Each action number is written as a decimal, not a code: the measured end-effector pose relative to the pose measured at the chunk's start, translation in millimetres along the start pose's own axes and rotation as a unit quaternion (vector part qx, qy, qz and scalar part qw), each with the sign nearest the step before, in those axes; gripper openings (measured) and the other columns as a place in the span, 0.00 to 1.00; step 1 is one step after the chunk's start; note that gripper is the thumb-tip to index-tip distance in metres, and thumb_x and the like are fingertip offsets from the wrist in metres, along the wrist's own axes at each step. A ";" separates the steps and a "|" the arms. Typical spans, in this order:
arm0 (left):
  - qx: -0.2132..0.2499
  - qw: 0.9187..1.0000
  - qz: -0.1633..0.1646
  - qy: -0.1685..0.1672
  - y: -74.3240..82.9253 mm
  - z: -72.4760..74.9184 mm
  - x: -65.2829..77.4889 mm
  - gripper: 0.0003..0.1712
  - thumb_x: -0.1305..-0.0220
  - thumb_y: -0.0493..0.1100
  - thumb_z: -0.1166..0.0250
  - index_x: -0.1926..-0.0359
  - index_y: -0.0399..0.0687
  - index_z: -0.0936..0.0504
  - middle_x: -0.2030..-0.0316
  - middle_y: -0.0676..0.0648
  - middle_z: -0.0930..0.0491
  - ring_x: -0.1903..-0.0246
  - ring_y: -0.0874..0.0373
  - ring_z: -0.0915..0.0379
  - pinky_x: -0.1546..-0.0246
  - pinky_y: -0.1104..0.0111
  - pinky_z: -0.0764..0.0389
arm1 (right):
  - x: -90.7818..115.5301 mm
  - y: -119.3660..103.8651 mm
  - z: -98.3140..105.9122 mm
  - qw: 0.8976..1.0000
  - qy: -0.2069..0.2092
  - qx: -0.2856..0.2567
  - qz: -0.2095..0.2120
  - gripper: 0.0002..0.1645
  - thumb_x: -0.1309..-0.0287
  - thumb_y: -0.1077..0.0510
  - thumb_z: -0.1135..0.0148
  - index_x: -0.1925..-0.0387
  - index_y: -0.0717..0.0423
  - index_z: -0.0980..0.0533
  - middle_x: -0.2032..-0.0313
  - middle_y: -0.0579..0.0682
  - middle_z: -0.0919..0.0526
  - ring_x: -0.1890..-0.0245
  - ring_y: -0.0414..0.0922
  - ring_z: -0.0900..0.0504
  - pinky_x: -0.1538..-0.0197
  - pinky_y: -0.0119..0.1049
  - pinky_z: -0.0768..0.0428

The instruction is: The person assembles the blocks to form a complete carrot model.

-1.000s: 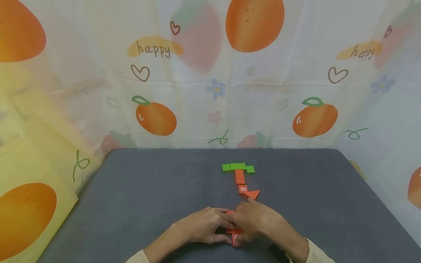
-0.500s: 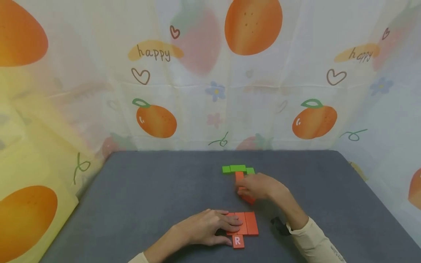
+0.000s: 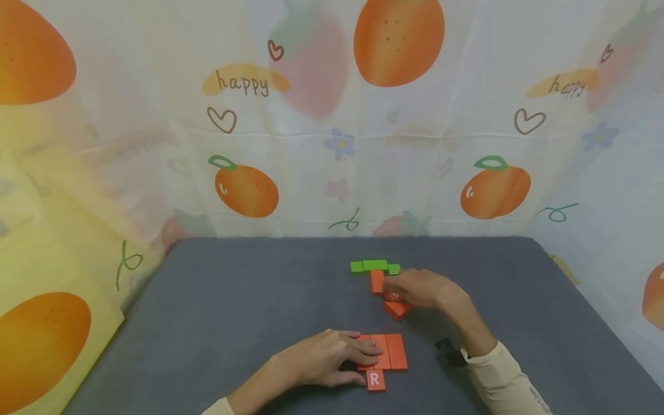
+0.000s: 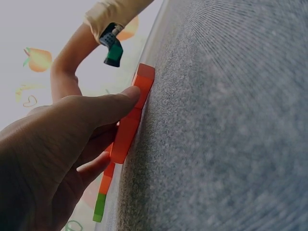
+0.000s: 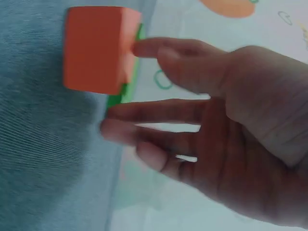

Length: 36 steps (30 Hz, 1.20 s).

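Observation:
My left hand (image 3: 327,357) rests its fingers on a row of orange rectangular blocks (image 3: 397,351) laid side by side. Its thumb is at the edge of a small orange block marked R (image 3: 376,380). Farther back, the right hand (image 3: 422,288) reaches over an orange block with a white letter (image 3: 395,296), partly covered by its fingers. In the right wrist view, an index fingertip touches the top of an orange block (image 5: 94,50), the other fingers extended beside it. Just in front of the lettered block lies an orange wedge-shaped block (image 3: 396,311).
Another orange rectangular block (image 3: 377,281) stands left of the right fingertips, ending at a row of green blocks (image 3: 374,265). All lie on a grey-covered table (image 3: 249,300). A fruit-print curtain (image 3: 332,173) closes off the back. A small dark device (image 3: 450,351) hangs under the right wrist.
My right hand has left the front blocks and reached away to the rear ones. The lettered block has shifted right, and the wedge-shaped block has turned. The left hand stays put.

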<state>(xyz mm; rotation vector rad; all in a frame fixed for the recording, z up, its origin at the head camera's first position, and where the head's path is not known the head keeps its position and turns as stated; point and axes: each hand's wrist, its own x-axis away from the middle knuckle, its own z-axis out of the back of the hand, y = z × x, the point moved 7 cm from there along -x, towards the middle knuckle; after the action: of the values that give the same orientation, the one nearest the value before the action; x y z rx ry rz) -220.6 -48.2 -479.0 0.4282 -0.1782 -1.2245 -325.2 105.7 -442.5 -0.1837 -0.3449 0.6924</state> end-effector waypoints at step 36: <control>0.002 1.000 -0.001 0.007 0.8 0.4 -0.4 0.25 0.25 0.50 0.35 0.32 0.49 0.19 0.31 0.52 0.21 0.30 0.63 0.26 0.24 0.68 0.31 | 25.1 -9.4 30.1 0.997 0.061 0.017 0.041 0.08 0.42 0.68 0.28 0.63 0.55 0.17 0.65 0.45 0.19 0.67 0.37 0.24 0.63 0.33 0.22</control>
<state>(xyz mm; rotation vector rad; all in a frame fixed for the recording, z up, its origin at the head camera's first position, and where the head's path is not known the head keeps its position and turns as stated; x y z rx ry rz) -220.2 -47.6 -478.3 0.4407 -0.1689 -1.2237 -312.8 116.5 -405.7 -0.2086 -0.2090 0.7630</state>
